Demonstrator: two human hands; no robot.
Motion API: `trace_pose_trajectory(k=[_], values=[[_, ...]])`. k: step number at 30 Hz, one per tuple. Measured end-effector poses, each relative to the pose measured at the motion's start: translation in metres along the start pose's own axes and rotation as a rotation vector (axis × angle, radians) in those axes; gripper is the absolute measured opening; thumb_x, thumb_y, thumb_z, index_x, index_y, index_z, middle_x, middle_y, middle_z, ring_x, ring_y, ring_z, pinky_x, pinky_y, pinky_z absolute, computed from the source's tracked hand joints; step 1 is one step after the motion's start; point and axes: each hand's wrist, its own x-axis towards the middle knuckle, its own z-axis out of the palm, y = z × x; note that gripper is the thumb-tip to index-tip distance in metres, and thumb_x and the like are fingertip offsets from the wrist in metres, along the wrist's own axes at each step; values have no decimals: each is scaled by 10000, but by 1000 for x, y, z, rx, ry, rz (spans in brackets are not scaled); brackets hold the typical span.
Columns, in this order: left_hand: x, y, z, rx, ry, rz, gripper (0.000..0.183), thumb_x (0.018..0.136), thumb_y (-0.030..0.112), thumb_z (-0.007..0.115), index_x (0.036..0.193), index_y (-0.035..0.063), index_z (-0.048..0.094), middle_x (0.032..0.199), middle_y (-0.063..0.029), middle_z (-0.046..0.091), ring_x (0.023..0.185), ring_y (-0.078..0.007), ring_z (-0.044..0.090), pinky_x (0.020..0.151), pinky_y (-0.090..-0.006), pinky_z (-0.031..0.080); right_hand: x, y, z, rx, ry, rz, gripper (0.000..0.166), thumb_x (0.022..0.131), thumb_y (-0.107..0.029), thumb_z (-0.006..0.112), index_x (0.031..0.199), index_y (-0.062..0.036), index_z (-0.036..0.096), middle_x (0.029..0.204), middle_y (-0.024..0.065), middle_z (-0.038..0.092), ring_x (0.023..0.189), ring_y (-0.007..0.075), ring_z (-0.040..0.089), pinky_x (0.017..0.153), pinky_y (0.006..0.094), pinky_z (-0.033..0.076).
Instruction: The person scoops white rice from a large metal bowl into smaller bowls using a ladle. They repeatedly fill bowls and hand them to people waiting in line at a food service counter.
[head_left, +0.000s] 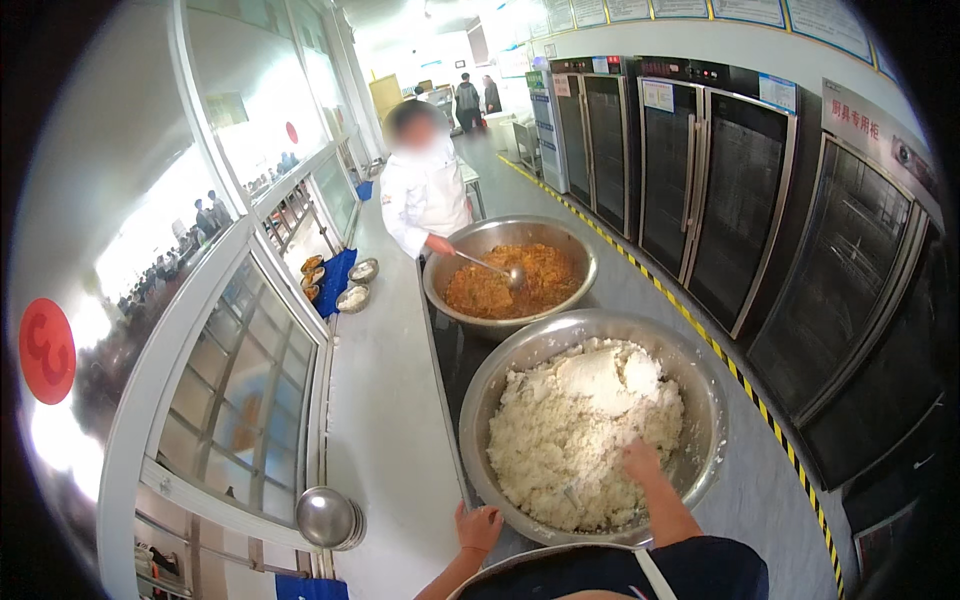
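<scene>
A large steel basin (480, 457) heaped with cooked white rice (577, 427) stands before me. Over the right part of the rice is my right hand (643, 461), its fingers down at the rice; whether it grips anything there is unclear. My left hand (478, 527) is beside the basin's lower left rim, above the counter's edge, fingers bent, with no object visible in it. Beyond the rice is a second steel basin (585, 277) of orange-brown stewed food (525, 277), where a co-worker in white (427, 187) holds a ladle (514, 278).
Stacked steel bowls (327, 517) stand by the window on the long pale counter (382, 420). Farther along are filled bowls (352, 298) and a blue cloth (337, 281). Dark glass-door cabinets (705, 187) line the right wall, behind a yellow-black floor stripe (709, 337).
</scene>
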Motion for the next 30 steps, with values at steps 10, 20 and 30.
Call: trace_pose_trajectory(k=[10,20,30], values=[[0,-1,-1,9,7,7,136,817,253,598,787,144,675,737,-38,662,751,-214,617,1037,-471,260,-11,16,-1,157,-452,434,237,798,-336,619,861,-132,722,1093,105,638,913,266,643,738,427,523],[4,7,-17,15,-66,-56,124,812,243,603,787,148,678,741,-33,662,753,-208,620,1037,-470,265,-18,-8,-19,255,-337,375,226,794,-319,620,766,-107,691,779,81,676,711,278,632,653,418,480],[3,4,-13,-56,-92,-77,136,820,240,571,804,147,670,755,-39,660,784,-210,624,1062,-476,243,-12,17,14,585,-95,221,141,833,-102,623,857,-29,505,787,91,534,617,233,542,572,368,474]])
